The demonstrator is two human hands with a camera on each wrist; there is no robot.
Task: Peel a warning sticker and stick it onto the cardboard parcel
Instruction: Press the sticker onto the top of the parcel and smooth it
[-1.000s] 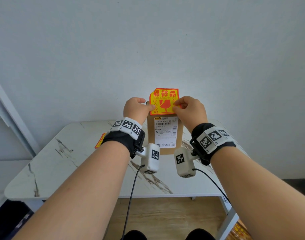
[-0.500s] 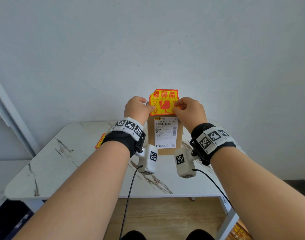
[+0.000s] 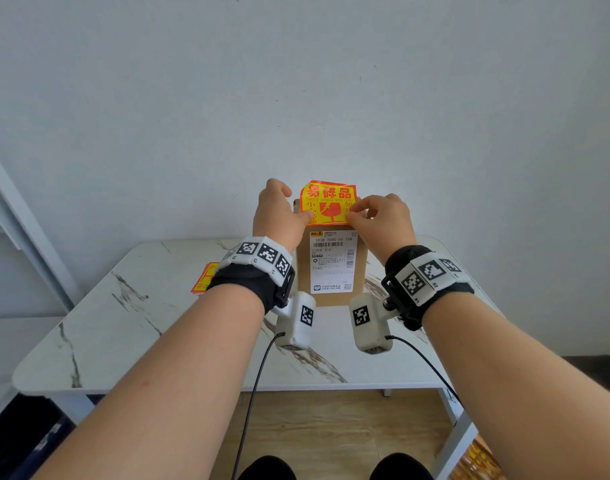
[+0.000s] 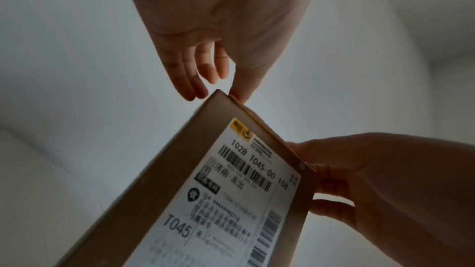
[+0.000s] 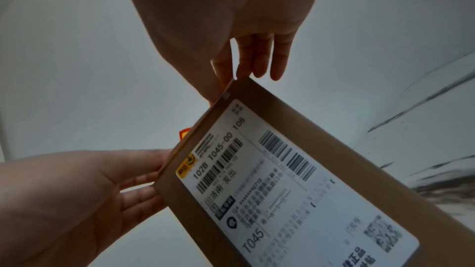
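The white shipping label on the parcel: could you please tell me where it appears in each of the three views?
Head: shipping label sits centre frame on the parcel's near face, below the warning sticker.
Left wrist: lower centre-right, running diagonally.
Right wrist: lower right, tilted.
Shared landmark: the printed "T045".

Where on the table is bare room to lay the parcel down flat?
Bare marble on the table: the front left between the spare stickers and the near edge. Crowded: the centre, under the parcel, left hand and right hand.
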